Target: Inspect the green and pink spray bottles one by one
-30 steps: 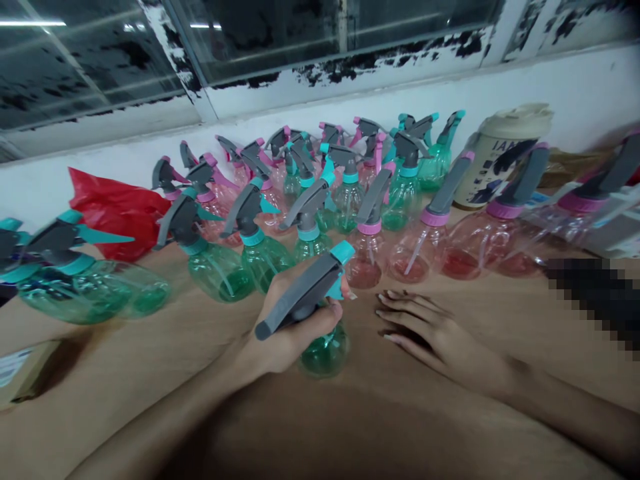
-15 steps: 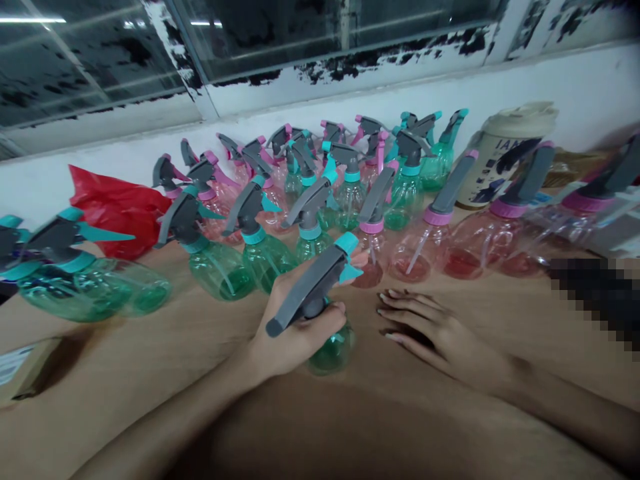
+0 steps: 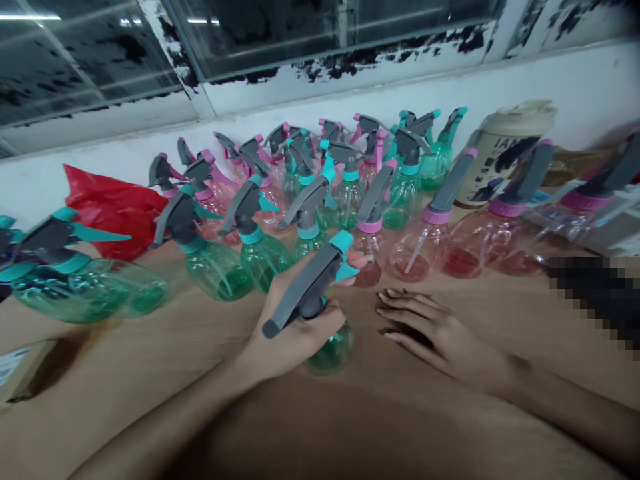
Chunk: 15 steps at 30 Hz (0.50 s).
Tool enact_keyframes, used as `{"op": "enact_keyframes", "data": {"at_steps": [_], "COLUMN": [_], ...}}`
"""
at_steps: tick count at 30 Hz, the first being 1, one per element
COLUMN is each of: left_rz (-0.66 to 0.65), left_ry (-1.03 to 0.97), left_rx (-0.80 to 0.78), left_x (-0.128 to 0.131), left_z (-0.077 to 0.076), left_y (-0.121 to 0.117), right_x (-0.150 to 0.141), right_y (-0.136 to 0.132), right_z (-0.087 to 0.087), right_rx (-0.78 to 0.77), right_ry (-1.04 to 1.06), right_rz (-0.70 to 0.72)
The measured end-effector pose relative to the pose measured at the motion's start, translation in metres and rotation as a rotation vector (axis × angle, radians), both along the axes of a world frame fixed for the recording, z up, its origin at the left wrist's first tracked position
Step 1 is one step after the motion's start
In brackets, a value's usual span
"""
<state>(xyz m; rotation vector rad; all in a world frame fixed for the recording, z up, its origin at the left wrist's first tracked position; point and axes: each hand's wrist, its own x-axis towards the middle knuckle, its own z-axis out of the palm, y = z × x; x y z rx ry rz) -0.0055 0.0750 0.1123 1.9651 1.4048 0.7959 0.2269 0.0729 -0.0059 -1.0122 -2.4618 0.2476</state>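
My left hand (image 3: 295,327) is wrapped round the neck of a green spray bottle (image 3: 331,350) with a grey and turquoise trigger head. Its nozzle points away and to the right, and the collar is hidden by my fingers. My right hand (image 3: 435,330) lies on the table (image 3: 400,407) with fingers stretched out, holding nothing. Just beyond my left hand stand a green bottle (image 3: 265,260) and a pink bottle (image 3: 370,257), both with spray heads. Another pink spray bottle (image 3: 413,257) is nearest to my right fingertips.
Several more green and pink spray bottles crowd the back of the table. At left are a red plastic bag (image 3: 113,213), green bottles (image 3: 90,290) and a small cardboard box (image 3: 33,370). A large cream tumbler (image 3: 505,157) stands back right, before the white wall (image 3: 595,93).
The held spray bottle has shifted slightly to the right, its head turning a little in my left hand. My right hand has stayed in place.
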Motion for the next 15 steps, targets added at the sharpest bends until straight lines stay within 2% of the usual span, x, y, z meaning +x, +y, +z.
{"op": "enact_keyframes", "data": {"at_steps": [5,10,13,15], "left_rz": [-0.118,-0.112,-0.191,-0.201], "left_ry": [-0.127,-0.189,-0.234,-0.191], "left_rx": [0.011,-0.024,0.018,0.061], "left_x": [-0.0023,-0.0047,-0.0054,-0.006], "left_z": [0.0003,0.0,-0.0007,-0.0011], "left_y": [0.0021,0.0018,0.0027,0.0039], "right_x": [-0.0012,-0.001,-0.0008,-0.0007], "right_y": [-0.0015,-0.0016,-0.0014,-0.0014], "right_z": [0.0035,0.0037,0.0028,0.0025], "right_rx": [-0.003,0.004,0.013,0.013], "right_ry": [-0.008,-0.013,-0.02,-0.03], "right_rz": [-0.014,0.003,0.001,-0.002]}}
